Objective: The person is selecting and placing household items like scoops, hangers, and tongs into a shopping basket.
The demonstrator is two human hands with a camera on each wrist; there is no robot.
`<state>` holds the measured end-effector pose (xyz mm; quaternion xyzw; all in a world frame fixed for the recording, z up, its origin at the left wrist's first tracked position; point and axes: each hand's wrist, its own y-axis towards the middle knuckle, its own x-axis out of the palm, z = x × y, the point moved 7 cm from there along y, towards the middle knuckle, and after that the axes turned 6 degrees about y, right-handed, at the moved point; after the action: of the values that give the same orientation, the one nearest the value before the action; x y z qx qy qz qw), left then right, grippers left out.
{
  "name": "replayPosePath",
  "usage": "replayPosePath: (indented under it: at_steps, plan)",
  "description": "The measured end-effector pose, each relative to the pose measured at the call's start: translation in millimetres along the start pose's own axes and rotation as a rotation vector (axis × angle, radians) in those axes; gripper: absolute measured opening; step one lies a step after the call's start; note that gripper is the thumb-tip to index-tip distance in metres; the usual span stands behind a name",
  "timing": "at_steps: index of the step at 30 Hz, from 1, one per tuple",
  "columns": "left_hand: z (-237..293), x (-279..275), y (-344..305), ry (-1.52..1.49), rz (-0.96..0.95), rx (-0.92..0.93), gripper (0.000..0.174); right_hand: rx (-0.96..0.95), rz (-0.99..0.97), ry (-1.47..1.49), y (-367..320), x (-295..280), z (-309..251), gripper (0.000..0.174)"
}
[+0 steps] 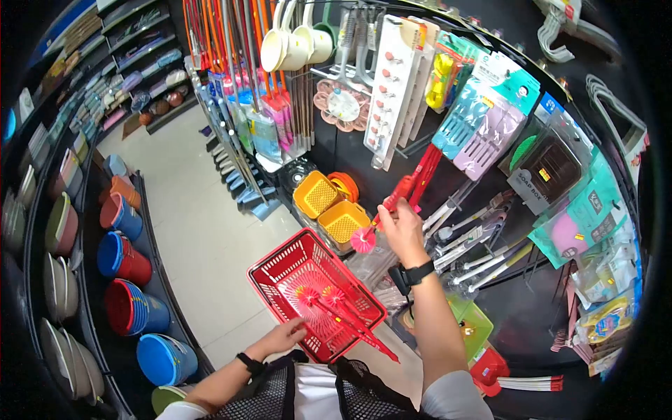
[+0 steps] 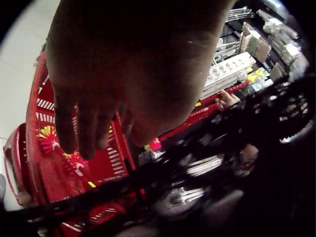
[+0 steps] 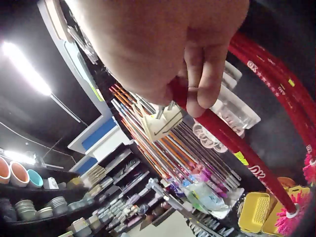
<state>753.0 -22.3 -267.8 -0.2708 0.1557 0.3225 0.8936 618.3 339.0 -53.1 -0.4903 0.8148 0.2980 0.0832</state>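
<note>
The person's right hand [image 1: 403, 228] has its fingers curled round the handle of a red brush [image 3: 229, 139], whose pink bristle head points down beside the yellow baskets [image 1: 341, 225]; whether the handle's far end is clear of the rack, I cannot tell. The left hand [image 1: 278, 338] hangs loose, fingers relaxed and apparently gripping nothing, by the left edge of the red shopping basket [image 1: 278, 250]. Inside that basket lie two similar brushes [image 1: 348, 318], heads near its middle, handles jutting out over its lower right edge. The brush looks light, with a stiff, smooth, probably plastic handle that could turn in a loose grasp; the bristles should give and spring back, and little seems breakable. Mid-handle is the sound place to hold it. More red brushes [image 1: 425, 168] hang close beyond the hand, and their handles could snag. Wrapped white-handled tools [image 1: 455, 255] crowd the forearm's right side, while the yellow baskets' right edge and the shopping basket's upper rim stand nearest the lowered head.
</note>
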Motion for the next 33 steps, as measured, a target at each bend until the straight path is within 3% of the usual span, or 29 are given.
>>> replayPosePath:
  at_steps: [2, 4, 6, 8, 10, 12, 16, 21, 22, 24, 28, 33]
  plan:
    - [9.6, -10.2, 13.6, -0.061, 0.044, 0.148, 0.047, -0.016, 0.051, 0.088, -19.6, -4.8, -21.7, 0.021]
    - [29.8, -26.3, 23.5, -0.066, 0.008, 0.102, 0.048, -0.081, 0.111, 0.001, -47.3, -16.3, -59.0, 0.016]
    - [44.4, -36.9, 34.7, -0.187, 0.092, 0.250, 0.056, -0.078, 0.094, 0.046, -79.6, -20.1, -79.6, 0.010]
    - [67.0, -47.3, 37.1, -0.283, 0.082, 0.290, 0.066, 0.079, 0.165, 0.233, -117.2, -20.5, -89.2, 0.011]
    - [70.6, -45.6, 44.3, -0.239, 0.094, 0.347, 0.071, 0.083, 0.207, 0.212, -153.7, -18.3, -89.3, 0.013]
    - [78.5, -46.4, 42.5, -0.253, 0.008, 0.284, 0.067, 0.322, 0.205, 0.446, -190.1, -6.7, -92.4, 0.017]
    - [58.6, -21.5, 45.5, -0.146, -0.177, 0.282, 0.060, 0.522, 0.174, 0.564, -267.1, 16.6, -54.6, 0.017]
    - [-9.2, 31.9, 56.5, -0.166, -0.451, 0.203, 0.058, 0.601, 0.097, 0.536, -320.9, 34.8, -15.7, 0.016]
    - [-10.6, 32.3, 55.0, -0.166, -0.462, 0.200, 0.058, 0.609, 0.104, 0.535, -329.6, 36.3, -8.1, 0.016]
    - [-16.1, 34.4, 56.2, -0.036, -0.485, 0.158, 0.057, 0.815, 0.142, 0.619, -354.3, 43.7, 16.7, 0.016]
    - [-40.1, 51.5, 58.8, 0.133, -0.532, 0.196, 0.053, 0.923, 0.232, 0.670, -397.6, 59.4, 54.1, 0.017]
    - [-76.3, 47.7, 54.4, -0.065, -0.512, 0.141, 0.050, 1.048, 0.388, 0.784, -443.7, 78.3, 95.0, 0.019]
